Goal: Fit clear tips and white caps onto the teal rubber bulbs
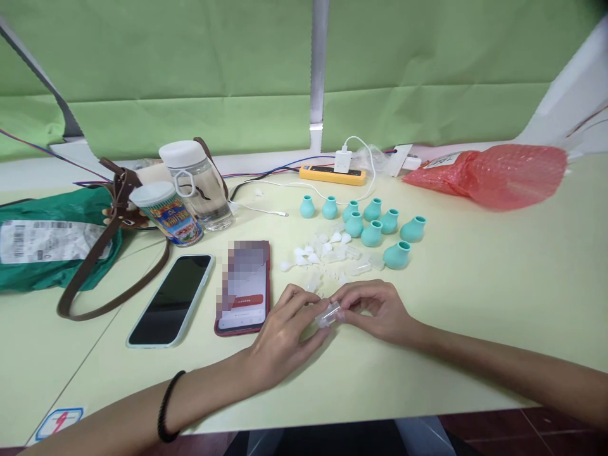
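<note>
Between my two hands is a small clear plastic tube (329, 314), lying roughly level just above the table. My left hand (291, 332) pinches its left end with thumb and fingers. At the tube's right end, the thumb and forefinger of my right hand (377, 310) are closed on it. Just beyond my fingers lie several white cone-shaped pieces (304, 256) and more clear tubes (357, 268), loosely heaped. Several turquoise rubber bulbs (371, 234) with open necks stand behind and to the right of that heap.
Left of my hands lie a red-cased phone (243, 288) and a dark-screened phone (171, 301). Farther left are a patterned can (167, 214), a water bottle (202, 190), a brown strap (118, 304) and a green parcel (52, 237). A yellow power strip (311, 174) and red bubble-wrap (513, 174) lie at the back.
</note>
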A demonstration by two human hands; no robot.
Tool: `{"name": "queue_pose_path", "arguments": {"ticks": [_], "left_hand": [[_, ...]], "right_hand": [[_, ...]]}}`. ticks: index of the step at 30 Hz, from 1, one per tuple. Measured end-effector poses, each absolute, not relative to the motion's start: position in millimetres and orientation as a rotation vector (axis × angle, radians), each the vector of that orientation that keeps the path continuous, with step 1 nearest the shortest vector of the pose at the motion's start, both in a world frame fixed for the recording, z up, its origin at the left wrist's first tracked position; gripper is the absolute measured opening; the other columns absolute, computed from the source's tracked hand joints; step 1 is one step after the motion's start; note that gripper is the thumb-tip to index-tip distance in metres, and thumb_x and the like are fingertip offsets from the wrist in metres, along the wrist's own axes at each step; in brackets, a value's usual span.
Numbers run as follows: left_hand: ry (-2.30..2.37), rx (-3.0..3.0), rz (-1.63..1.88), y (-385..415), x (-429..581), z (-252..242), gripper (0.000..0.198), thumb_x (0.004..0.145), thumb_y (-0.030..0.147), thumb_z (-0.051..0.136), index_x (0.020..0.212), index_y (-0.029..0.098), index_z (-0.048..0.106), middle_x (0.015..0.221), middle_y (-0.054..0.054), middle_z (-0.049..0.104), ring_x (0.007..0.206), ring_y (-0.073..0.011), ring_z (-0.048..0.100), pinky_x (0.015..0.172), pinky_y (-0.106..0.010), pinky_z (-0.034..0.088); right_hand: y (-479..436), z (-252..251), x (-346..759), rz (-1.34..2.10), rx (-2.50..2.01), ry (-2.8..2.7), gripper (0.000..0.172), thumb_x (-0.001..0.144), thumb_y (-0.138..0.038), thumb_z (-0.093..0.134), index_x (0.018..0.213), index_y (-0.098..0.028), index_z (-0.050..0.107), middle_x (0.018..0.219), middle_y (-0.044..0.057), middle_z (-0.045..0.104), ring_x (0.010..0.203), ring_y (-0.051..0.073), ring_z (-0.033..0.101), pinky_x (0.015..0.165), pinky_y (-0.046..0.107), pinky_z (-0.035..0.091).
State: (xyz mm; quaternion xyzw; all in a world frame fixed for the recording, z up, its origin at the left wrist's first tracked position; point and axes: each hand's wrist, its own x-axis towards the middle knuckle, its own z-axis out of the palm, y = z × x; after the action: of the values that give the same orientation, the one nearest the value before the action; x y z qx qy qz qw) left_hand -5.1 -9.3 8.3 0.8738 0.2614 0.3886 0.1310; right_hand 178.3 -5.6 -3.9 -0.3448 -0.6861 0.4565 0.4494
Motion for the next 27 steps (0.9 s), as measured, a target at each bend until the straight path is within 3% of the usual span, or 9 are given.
{"name": "queue_pose_path", "arguments": {"ticks": [9,21,27], "left_hand": [[0.872,2.322,1.143,-14.1,-4.8,2.4,0.040,0.073,0.012,0.055,0.112,0.014,0.044,0.084,-0.007,0.059,0.074,-0.0139,0.053,0.065,-0.028,0.047],[0.625,2.323,1.259,-11.3,-7.1,0.8,0.020,0.068,0.004,0.060,0.087,0.011,0.058,0.084,-0.011,0.061,0.077,-0.0160,0.057,0.064,-0.028,0.050],[0.824,1.971,1.133,-14.2,-5.2,8.4,0.025,0.067,0.014,0.062,0.092,0.014,0.059,0.083,-0.007,0.063,0.074,-0.0162,0.058,0.064,-0.029,0.050]], "right_hand": [[-4.2,-0.7,177.6,0.958,-0.749,-1.751,0.003,0.065,-0.011,0.063,0.064,-0.014,0.061,0.075,0.008,0.064,0.064,0.014,0.060,0.055,0.025,0.048],[-6.0,4.2,178.2,0.723,-0.633,-1.907,0.009,0.066,-0.006,0.061,0.068,-0.015,0.061,0.077,0.007,0.062,0.066,0.012,0.059,0.057,0.025,0.049],[-7.9,4.1,177.6,0.549,-0.591,-1.886,0.014,0.063,-0.005,0.063,0.073,-0.015,0.061,0.077,0.006,0.057,0.070,0.013,0.057,0.056,0.025,0.050]]}}
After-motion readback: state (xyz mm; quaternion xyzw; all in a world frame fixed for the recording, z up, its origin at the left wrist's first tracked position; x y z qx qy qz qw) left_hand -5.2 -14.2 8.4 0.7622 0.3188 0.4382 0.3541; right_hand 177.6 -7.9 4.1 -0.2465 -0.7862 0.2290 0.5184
